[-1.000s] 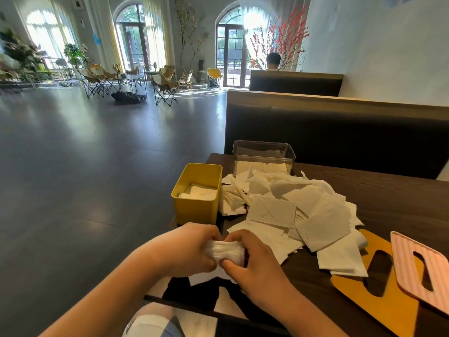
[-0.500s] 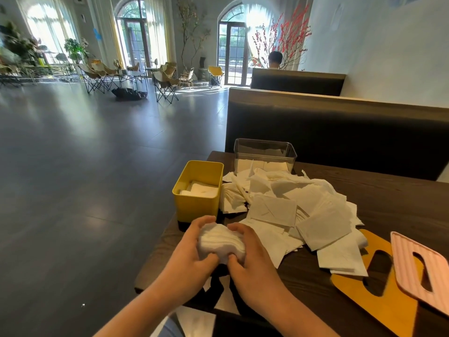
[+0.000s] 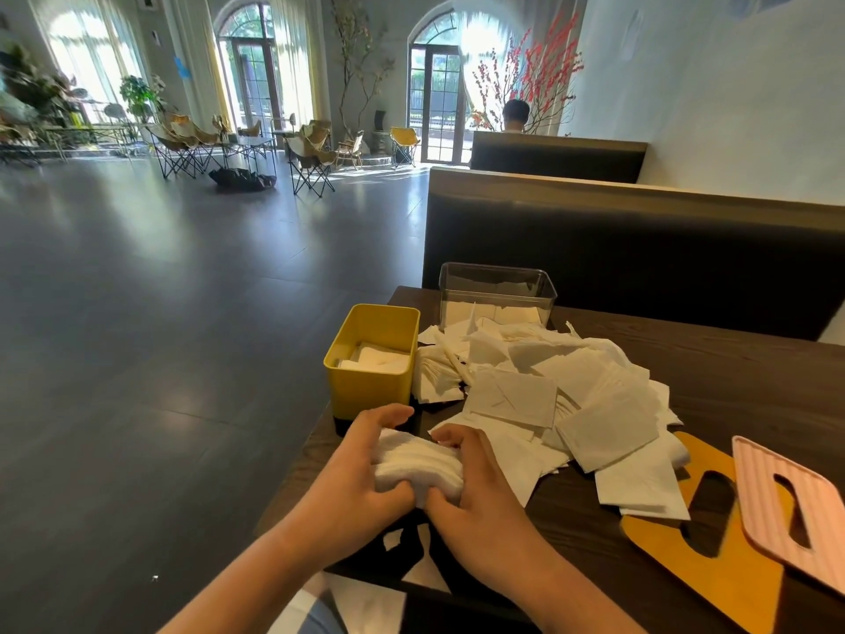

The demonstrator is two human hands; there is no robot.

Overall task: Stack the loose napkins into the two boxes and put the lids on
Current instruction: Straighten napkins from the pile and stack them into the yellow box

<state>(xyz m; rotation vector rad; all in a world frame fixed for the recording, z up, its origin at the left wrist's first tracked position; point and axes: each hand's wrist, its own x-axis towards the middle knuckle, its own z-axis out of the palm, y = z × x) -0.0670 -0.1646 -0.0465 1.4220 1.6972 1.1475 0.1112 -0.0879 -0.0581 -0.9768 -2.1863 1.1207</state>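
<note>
Both hands grip a thick stack of white napkins (image 3: pixel 418 466) just above the table's near left corner: my left hand (image 3: pixel 354 478) curls round its left side, my right hand (image 3: pixel 475 485) round its right. Right behind them stands the yellow box (image 3: pixel 372 391), open, with napkins lying low inside. Farther back is the clear box (image 3: pixel 498 290), also holding some napkins. A loose pile of napkins (image 3: pixel 548 386) spreads between the boxes and the lids. The orange lid (image 3: pixel 713 569) and the pink ribbed lid (image 3: pixel 786 510), each with a slot, lie at the right.
The dark wooden table (image 3: pixel 731 372) ends close to the yellow box on the left, with open floor beyond. A dark booth backrest (image 3: pixel 617 240) rises behind the table. A few napkins lie on my lap below the near edge. A person sits in the far booth.
Both hands have carried the napkin stack up from the table's near edge and forward, toward the yellow box. The pile, boxes and lids have not moved.
</note>
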